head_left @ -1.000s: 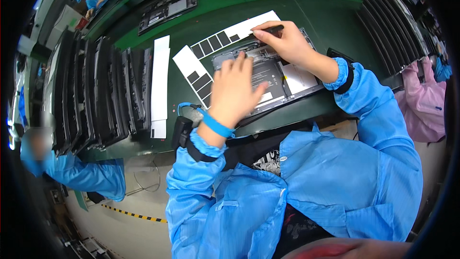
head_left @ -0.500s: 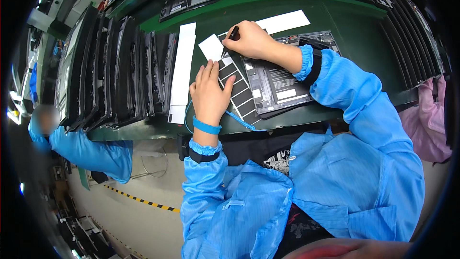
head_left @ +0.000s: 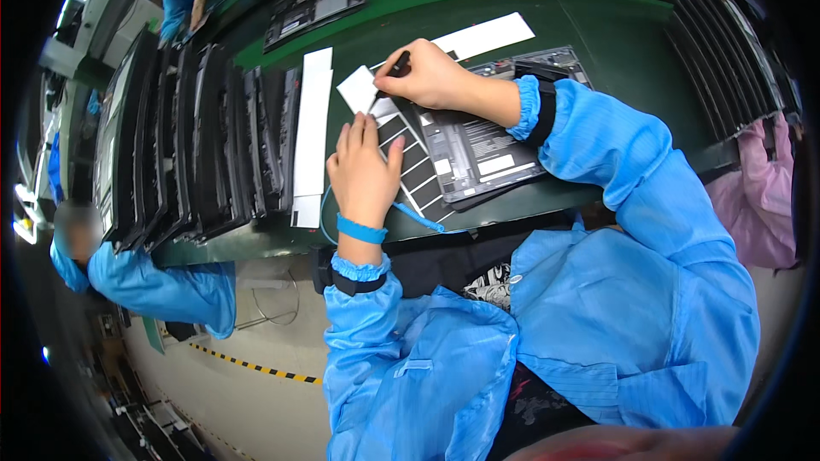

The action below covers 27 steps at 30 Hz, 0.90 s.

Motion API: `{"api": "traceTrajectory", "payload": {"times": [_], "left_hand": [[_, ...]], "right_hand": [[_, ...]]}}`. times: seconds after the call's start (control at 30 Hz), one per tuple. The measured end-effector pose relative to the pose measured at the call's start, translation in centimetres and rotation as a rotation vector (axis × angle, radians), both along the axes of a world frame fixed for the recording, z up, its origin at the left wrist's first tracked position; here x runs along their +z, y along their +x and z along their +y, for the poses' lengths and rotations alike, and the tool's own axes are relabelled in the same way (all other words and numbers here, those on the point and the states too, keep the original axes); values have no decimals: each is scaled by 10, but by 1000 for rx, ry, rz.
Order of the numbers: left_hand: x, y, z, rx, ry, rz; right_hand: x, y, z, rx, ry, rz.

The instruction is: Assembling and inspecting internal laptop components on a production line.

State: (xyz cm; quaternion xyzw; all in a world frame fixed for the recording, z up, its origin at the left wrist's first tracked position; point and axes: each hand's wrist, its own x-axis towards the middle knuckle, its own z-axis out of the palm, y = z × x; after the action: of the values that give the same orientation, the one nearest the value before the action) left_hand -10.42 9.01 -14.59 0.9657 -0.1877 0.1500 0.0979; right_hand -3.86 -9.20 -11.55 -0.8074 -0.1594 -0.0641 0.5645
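My right hand (head_left: 434, 78) is closed around a slim black pen-like tool (head_left: 400, 63). Its lower end points down at a small white paper piece (head_left: 357, 90); I cannot make out whether it touches. My left hand (head_left: 363, 175) rests flat with fingers stretched, its fingertips at the upper left part of a sheet of black rectangular stickers (head_left: 418, 174) with white borders. A blue wristband on that wrist joins a coiled blue cord (head_left: 420, 219). Beneath my right forearm lies an opened laptop base (head_left: 465, 160), partly overlapping the sticker sheet, its inner parts bare.
Several laptop bases (head_left: 201, 137) stand on edge in a row at left, others (head_left: 717, 60) at right. White strips (head_left: 311, 137) lie beside the left row and behind the laptop (head_left: 487, 36). More bases (head_left: 329, 4) line the far side. Co-workers sit left, far left and right.
The whole view has shifted a little, so the bench things sit further left. Both hands keep their places over the sheet, the black tool still in my right hand.
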Motion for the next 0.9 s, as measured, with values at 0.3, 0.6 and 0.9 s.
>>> {"api": "traceTrajectory", "payload": {"times": [0.3, 0.6, 0.9], "left_hand": [[57, -13, -31, -263, -489, 91], [45, 5, -160, -899, -416, 302], [50, -1, -169, -915, -221, 494]], "right_hand": [[54, -65, -126, -199, 218, -66], [5, -91, -212, -324, 417, 246], [1, -91, -233, -163, 486, 346]]}}
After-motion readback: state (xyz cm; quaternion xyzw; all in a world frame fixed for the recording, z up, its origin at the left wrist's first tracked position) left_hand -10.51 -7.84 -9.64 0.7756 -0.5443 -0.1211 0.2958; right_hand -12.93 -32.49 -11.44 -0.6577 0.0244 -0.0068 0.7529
